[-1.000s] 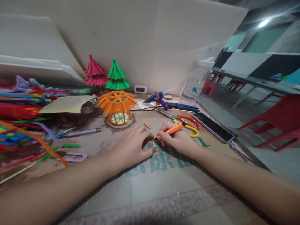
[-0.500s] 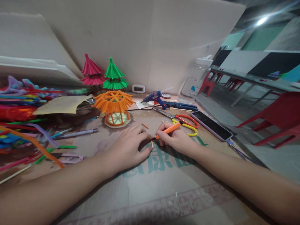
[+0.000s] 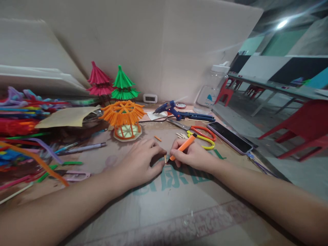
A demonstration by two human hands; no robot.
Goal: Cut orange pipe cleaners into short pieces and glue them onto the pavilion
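My right hand (image 3: 189, 153) grips an orange marker (image 3: 183, 147), its tip pointing down and left toward a short thin wooden stick (image 3: 165, 159). Between thumb and fingers, my left hand (image 3: 147, 155) pinches that stick close to the table surface. The marker tip sits just right of the stick, seemingly apart from it. A small orange piece (image 3: 158, 138) lies beyond my left fingers, and several short pale sticks (image 3: 181, 135) rest behind my right hand. An orange pipe-cleaner pavilion (image 3: 124, 119) stands behind my left hand.
Scissors (image 3: 202, 131), a blue glue gun (image 3: 169, 108), a phone (image 3: 230, 138) and a clear bottle (image 3: 208, 92) are at the back right. Pipe cleaners (image 3: 20, 116) pile up at left. Pink (image 3: 98, 80) and green (image 3: 124, 83) pointed models stand behind the pavilion.
The marker has drawn back slightly from the stick and stands a bit steeper. Short pale sticks behind my right hand show more clearly. The view has shifted slightly.
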